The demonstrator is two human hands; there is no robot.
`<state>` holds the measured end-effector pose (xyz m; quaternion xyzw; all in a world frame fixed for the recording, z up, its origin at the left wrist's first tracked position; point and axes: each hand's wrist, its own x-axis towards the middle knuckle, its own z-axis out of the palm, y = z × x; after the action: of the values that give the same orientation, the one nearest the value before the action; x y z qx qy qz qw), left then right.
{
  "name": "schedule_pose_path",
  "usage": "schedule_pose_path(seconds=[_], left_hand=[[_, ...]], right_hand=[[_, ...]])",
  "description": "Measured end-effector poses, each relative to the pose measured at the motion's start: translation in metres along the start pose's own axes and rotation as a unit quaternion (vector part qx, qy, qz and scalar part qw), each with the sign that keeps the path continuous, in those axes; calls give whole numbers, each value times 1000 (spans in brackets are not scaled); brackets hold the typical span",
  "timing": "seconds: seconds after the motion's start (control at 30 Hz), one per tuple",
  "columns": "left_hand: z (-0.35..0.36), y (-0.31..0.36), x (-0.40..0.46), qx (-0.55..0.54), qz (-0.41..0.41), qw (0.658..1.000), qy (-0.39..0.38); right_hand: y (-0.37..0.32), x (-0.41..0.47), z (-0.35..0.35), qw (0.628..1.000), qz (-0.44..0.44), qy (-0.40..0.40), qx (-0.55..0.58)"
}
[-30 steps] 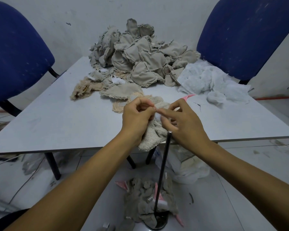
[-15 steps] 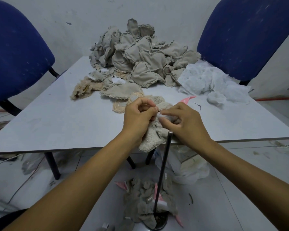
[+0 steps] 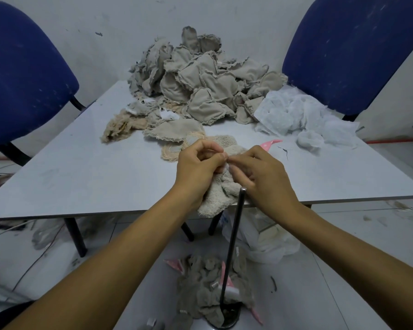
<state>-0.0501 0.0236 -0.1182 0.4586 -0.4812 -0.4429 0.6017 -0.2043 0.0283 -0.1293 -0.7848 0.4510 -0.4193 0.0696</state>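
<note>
At frame centre, with the left hand (image 3: 198, 167) clenching the cream fluffy fleece piece (image 3: 221, 195) and the right hand (image 3: 264, 173) pinching its small white tag (image 3: 226, 167), it is best to tug steadily, with the grips close together.

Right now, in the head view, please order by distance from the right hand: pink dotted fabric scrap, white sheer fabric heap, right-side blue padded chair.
1. Pink dotted fabric scrap, just beyond the right hand.
2. White sheer fabric heap, farther back right.
3. Right-side blue padded chair, behind the table.

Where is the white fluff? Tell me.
Head view: the white fluff lies far right on the table, beside the grey heap, before the right chair.
</note>
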Motion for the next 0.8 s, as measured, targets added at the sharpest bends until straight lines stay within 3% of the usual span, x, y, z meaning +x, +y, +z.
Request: schedule_pose_path(seconds=[0.13,0.33,0.47,0.67,0.8], left_hand=[[0,0,-2,11,4,1000,-10],[-1,0,-1,-2,0,1000,21],[0,1,-2,7,6,1000,17],[0,1,-1,10,5,1000,16],[0,0,-1,7,4,1000,3]], right_hand=[[0,3,-3,998,30,39,25],[-1,0,0,999,-25,-36,11],[0,0,-1,999,-7,18,27],[0,1,3,1000,-15,-10,21],[-1,-1,2,999,-9,31,10]])
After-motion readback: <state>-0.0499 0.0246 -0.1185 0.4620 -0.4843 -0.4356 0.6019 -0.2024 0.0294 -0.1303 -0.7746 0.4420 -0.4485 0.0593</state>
